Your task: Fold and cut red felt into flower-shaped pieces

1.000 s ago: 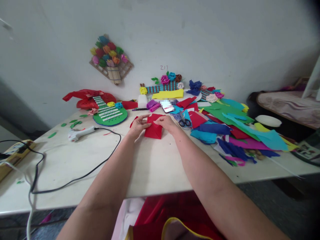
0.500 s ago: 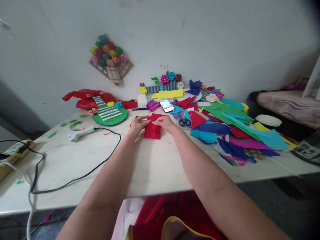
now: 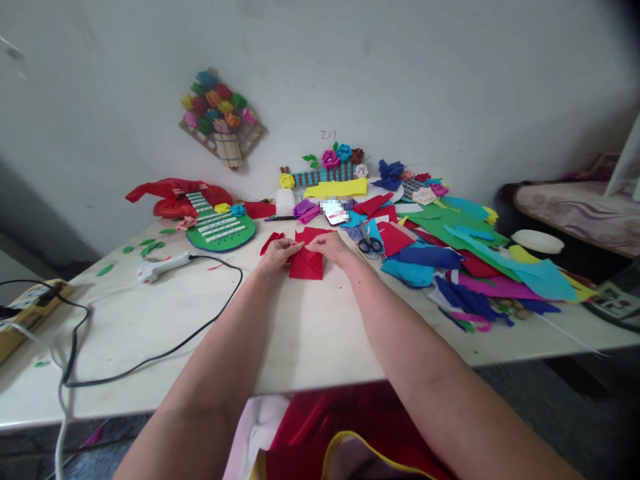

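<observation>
A folded red paper piece (image 3: 306,264) lies on the white table (image 3: 300,333) in front of me. My left hand (image 3: 278,253) pinches its upper left edge with fingers closed. From the right, my right hand (image 3: 330,247) presses and pinches its upper right part. The fingertips of both hands nearly meet above the paper. Another red scrap (image 3: 271,240) shows just behind my left hand.
A white glue gun (image 3: 160,267) with a black cord (image 3: 150,360) lies at left. A green guitar-shaped craft (image 3: 220,230) sits behind it. Scissors (image 3: 369,244) and a heap of coloured paper sheets (image 3: 465,260) fill the right. Paper flower crafts stand by the wall.
My left hand has shifted slightly right along the red paper's top edge, uncovering the red scrap behind it. The paper's fold looks tighter.
</observation>
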Action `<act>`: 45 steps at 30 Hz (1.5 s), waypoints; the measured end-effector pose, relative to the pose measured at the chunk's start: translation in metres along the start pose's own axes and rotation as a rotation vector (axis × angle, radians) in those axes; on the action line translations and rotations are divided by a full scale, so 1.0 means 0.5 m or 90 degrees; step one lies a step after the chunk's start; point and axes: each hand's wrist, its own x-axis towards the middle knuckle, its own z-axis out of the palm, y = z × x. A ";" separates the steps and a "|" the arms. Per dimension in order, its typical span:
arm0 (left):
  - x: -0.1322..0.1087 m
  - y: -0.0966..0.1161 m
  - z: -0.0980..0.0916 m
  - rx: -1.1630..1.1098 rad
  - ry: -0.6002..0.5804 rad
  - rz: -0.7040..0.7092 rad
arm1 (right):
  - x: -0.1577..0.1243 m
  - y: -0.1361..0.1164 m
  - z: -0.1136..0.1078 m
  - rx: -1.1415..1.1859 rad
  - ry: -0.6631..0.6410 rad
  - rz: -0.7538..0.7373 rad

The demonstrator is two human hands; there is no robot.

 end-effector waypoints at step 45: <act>-0.008 0.008 0.004 -0.059 0.028 -0.026 | -0.001 -0.003 -0.003 0.065 0.046 0.073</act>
